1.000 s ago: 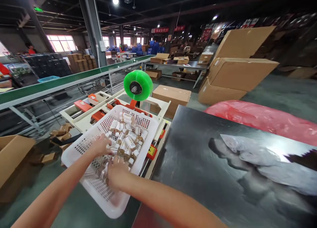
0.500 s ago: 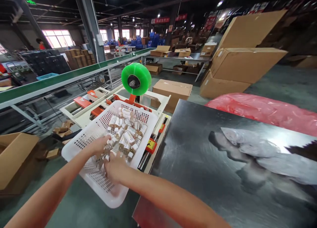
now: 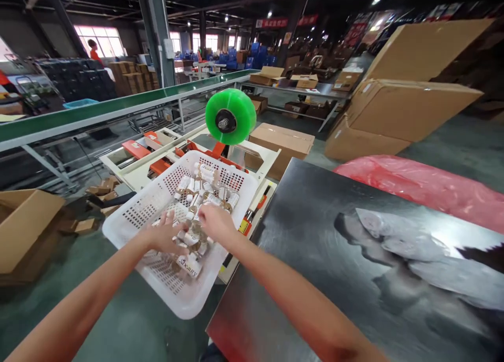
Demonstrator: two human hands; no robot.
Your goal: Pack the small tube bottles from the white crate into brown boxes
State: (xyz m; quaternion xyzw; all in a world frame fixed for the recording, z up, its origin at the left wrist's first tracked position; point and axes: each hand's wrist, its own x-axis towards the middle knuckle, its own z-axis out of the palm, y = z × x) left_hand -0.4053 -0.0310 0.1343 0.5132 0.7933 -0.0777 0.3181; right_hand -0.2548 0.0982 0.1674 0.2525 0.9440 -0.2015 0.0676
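Small clear bottles with white labels and pale caps [image 3: 205, 194] lie heaped in a white perforated plastic basket [image 3: 136, 220], which rests tilted on the cream and orange tape-sealing machine [image 3: 157, 160] beside a large glossy dark printed board [image 3: 354, 267]. One labelled bottle [image 3: 191, 266] lies apart from the heap, lower in the basket near its front wall.

The left hand [image 3: 164, 237] lies palm down on the bottles with fingers spread; whether it grips any cannot be told. The right hand [image 3: 216, 223] is over the middle of the heap, fingers curled down among the bottles; its grasp is hidden by the back of the hand.

Against the frame half a second earlier, the right hand has moved up the basket, from the near end to the heap's centre. The left hand has shifted slightly toward the near side. The lone bottle at the front was then covered by the hands and now shows.

Behind the basket stands a bright green tape roll [image 3: 230, 116] on the machine's spindle. Beyond are brown cardboard cartons [image 3: 401, 113], a red plastic sheet [image 3: 417, 186] and a long green conveyor [image 3: 98, 110].
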